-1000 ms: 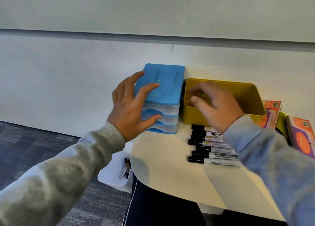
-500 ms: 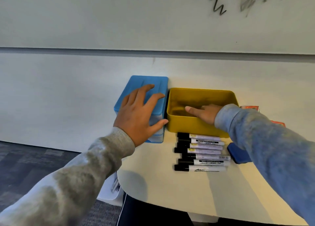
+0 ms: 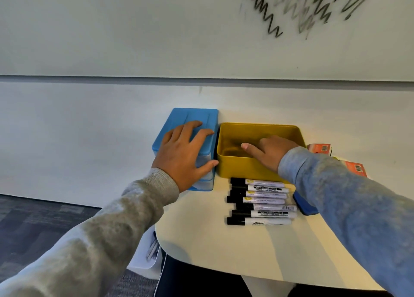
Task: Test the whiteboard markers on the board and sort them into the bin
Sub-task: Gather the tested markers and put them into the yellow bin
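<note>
Several whiteboard markers (image 3: 261, 201) with black caps lie in a row on the cream table (image 3: 224, 247), just in front of a yellow bin (image 3: 257, 125). My right hand (image 3: 271, 151) reaches over the bin's front wall into it, index finger stretched left and the other fingers hidden; no marker shows in it. My left hand (image 3: 181, 155) lies flat with spread fingers on the lid of a blue drawer box (image 3: 195, 115), which stands beside the bin on its left. The whiteboard (image 3: 156, 28) above carries black and grey zigzag scribbles (image 3: 266, 12) at the upper right.
A blue eraser (image 3: 302, 203) lies right of the markers, partly under my right sleeve. Two orange packs (image 3: 319, 147) (image 3: 356, 168) lie right of the bin. A white tray (image 3: 145, 254) with pens sits lower, past the table's left edge.
The view has tilted up, showing more scribbles. My right hand went from the bin's front left corner into the bin. My left hand settled flat on the blue box.
</note>
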